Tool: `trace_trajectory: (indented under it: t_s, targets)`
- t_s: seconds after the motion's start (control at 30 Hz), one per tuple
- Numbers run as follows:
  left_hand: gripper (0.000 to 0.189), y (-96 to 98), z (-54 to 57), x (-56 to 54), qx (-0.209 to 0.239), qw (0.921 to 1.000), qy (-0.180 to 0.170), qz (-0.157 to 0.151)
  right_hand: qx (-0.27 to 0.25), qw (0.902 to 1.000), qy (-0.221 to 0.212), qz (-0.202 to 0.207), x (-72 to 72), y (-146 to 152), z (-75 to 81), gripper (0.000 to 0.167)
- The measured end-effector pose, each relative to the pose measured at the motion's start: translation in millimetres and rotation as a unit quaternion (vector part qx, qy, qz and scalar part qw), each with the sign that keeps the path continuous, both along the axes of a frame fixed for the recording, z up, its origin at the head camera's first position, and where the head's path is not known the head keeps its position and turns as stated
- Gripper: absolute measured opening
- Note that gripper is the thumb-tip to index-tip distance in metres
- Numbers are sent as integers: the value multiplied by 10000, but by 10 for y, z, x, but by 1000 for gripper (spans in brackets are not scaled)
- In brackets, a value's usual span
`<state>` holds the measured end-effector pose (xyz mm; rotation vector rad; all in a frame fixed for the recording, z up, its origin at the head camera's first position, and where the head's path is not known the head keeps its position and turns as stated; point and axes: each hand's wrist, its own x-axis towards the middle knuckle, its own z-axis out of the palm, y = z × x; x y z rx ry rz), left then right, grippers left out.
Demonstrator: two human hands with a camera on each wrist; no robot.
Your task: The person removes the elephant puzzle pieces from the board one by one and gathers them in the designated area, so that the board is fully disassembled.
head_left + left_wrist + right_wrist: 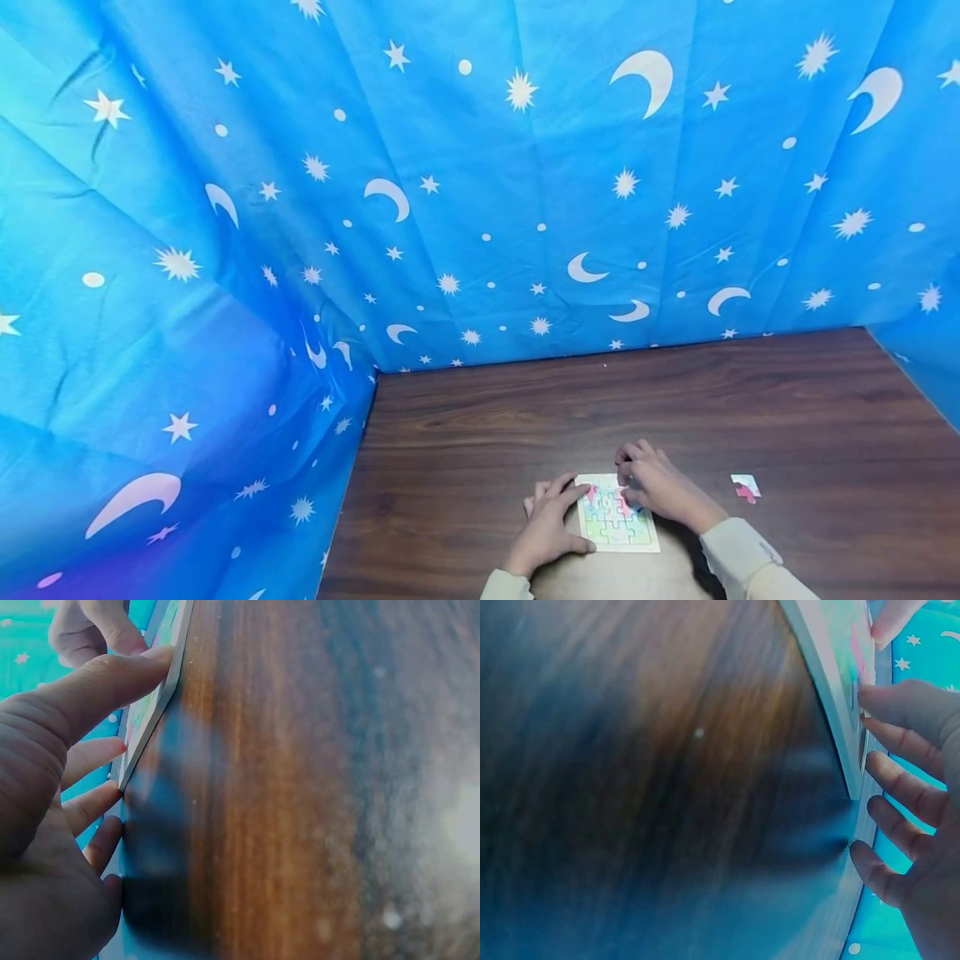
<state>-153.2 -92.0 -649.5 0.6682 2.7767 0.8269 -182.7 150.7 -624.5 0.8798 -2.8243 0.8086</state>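
A jigsaw puzzle [617, 527] in a pale square tray lies on the table, with pastel green, blue and pink pieces in it. My left hand [551, 525] spans the tray's left side, thumb at the near corner and index finger over the upper left pieces. Over the upper right part of the puzzle, my right hand [660, 483] pinches a puzzle piece [867, 712] between thumb and index finger; most of that piece is hidden. Its other fingers are spread beyond the tray's edge. One loose puzzle piece [746, 488], white and pink, lies right of the right hand.
The dark wood-grain table [465, 442] extends around the tray. A blue curtain [480, 183] with white moons and stars hangs along the table's back and left side. More blue cloth [918, 358] hangs at the right edge.
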Motion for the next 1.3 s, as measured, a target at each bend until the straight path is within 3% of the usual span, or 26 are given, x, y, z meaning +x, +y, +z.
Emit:
trace_trajectory:
  t_s: [0.2, 0.5, 0.6, 0.9, 1.1, 1.3]
  targets:
    - [83, 7, 21, -16, -51, 9997, -246, 26, 144, 9998, 82, 103, -29, -6, 10, 27]
    - [82, 39, 134, -45, -320, 9993, -215, 21, 91, 9981, 594, 120, -47, -12, 39, 27]
    - [82, 51, 178, -55, -394, 9990, -198, 11, 77, 9986, 510, 82, -52, -28, 88, 26]
    - [82, 36, 120, -44, -383, 9985, -396, 69, 28, 9997, 226, -40, -22, 1, 135, 15]
    - [83, 27, 61, -63, -267, 9986, -440, 111, -508, 9983, 71, -260, -1, 89, 153, 14]
    - [83, 6, 23, -58, 30, 9986, -488, 202, -1243, 9901, 518, -405, 26, 234, 125, 23]
